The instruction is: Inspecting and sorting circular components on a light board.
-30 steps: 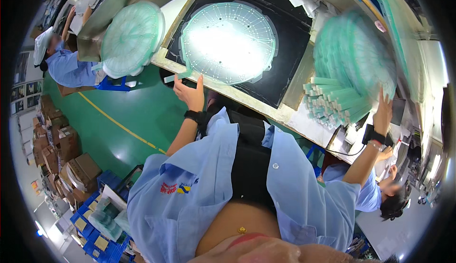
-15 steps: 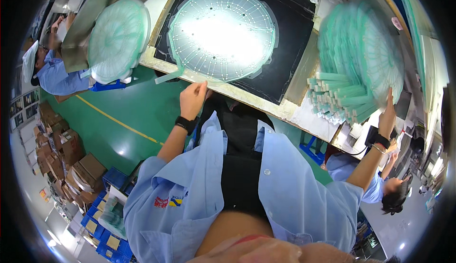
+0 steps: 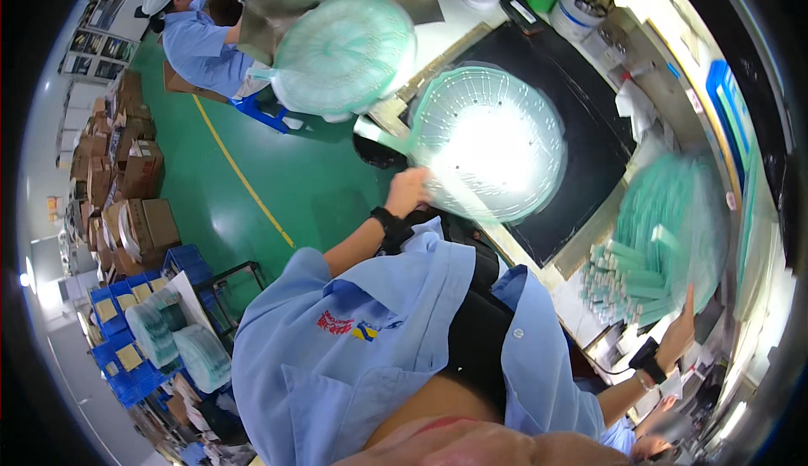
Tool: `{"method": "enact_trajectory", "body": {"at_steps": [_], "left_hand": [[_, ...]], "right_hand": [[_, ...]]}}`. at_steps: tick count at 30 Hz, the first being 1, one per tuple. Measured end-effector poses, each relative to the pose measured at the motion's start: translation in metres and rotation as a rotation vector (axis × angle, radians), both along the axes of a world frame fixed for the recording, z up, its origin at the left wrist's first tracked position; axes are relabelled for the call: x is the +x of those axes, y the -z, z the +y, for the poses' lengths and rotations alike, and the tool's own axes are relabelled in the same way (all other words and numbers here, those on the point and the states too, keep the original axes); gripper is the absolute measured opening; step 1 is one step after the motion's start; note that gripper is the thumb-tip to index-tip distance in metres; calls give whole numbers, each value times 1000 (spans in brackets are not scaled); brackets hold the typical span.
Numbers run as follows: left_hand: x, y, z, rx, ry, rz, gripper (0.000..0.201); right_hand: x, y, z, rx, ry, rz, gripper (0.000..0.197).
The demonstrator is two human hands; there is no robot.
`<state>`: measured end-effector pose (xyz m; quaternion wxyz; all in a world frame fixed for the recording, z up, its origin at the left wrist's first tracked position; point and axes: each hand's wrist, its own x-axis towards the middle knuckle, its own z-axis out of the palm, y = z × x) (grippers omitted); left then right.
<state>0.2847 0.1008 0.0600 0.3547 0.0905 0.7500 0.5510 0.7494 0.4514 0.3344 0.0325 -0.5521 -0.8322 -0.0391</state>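
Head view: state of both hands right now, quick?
Left hand: curled at the edge of the lit disc; blur hides any grip.
Right hand: finger extended by the disc stack; grip cannot be told.

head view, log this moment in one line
left hand: at edge of round sheet | right hand: at lower edge of right sheet stack | round sheet: over black board | grips: unclear
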Motion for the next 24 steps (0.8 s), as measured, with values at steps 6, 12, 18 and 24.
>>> {"method": "enact_trajectory", "body": {"at_steps": [6, 12, 18, 24], "left_hand": [[-133, 2, -79, 322, -690, 163, 26], [-304, 25, -139, -333, -785, 696, 38], [-265, 34, -108, -361, -1123, 615, 88], [-248, 43, -60, 239, -1139, 313, 101]], "right_hand": [[-123, 36, -73, 35, -282, 227, 59], [-228, 139, -117, 40, -607, 115, 64], [-283, 201, -153, -274, -811, -43, 54], [-296, 231, -171, -252, -857, -62, 61]]}}
